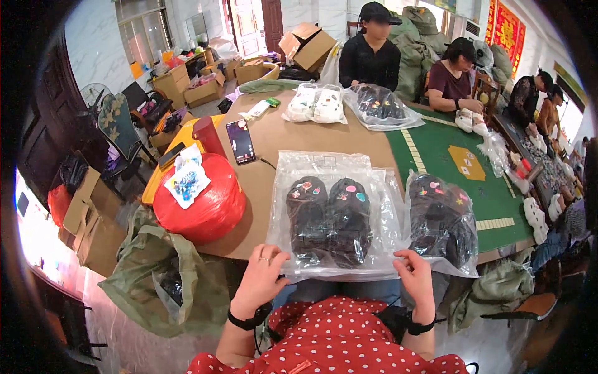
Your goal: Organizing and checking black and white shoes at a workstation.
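Clear bag, holding two black shoes, lies at 12 o'clock on the worktop; left hand at its 7 o'clock, right hand at 5; I cannot tell if either grip pinches.

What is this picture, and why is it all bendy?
No robot here: a person wears a camera on their head, looking down. Its wide fisheye lens bends straight things near the rim. Each grip is that person's bare hand: the left grip and the right grip. They are at the near corners of a clear bag with black shoes inside, seemingly pinching the plastic, though I can't be sure. The bag lies on a brown table top. To its right is another shoe bag; off to the left, a phone and a red bundle.
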`<state>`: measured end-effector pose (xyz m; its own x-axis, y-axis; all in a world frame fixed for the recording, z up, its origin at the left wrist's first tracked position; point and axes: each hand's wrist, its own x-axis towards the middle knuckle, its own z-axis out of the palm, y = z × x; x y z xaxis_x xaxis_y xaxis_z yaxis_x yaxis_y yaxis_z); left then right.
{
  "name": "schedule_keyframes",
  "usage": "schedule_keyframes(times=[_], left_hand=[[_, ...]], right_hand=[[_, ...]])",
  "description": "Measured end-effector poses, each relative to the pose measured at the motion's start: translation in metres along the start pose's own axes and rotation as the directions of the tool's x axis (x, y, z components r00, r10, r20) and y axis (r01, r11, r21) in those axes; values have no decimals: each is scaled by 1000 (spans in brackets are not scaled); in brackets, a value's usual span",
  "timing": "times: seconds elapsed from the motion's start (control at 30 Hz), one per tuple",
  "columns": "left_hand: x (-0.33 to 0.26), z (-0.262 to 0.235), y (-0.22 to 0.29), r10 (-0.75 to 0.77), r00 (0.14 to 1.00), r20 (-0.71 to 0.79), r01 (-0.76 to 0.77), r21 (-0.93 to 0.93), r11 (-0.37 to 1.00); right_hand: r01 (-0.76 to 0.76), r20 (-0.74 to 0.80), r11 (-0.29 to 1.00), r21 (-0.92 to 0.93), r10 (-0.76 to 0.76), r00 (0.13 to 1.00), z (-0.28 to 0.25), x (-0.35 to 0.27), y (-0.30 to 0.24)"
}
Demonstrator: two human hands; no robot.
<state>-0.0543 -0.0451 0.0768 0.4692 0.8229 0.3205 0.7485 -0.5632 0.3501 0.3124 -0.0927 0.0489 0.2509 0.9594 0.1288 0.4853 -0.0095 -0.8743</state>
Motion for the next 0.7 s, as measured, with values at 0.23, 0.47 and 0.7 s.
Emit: schedule_keyframes(times=[0.23, 0.47, 0.7], left_hand=[[5, 5, 2, 87, 981, -174, -90, -6, 996], [4, 5, 4, 167, 978, -128, -174, -44, 984], [4, -1, -3, 201, 979, -44, -204, -70, 976]], right_hand=[[-19, -120, 981, -191, -4, 993, 1, -3, -22], [613, 170, 785, -94, -594, 786, 38, 0, -76], [802, 456, 594, -55, -700, 550, 120, 0, -86]])
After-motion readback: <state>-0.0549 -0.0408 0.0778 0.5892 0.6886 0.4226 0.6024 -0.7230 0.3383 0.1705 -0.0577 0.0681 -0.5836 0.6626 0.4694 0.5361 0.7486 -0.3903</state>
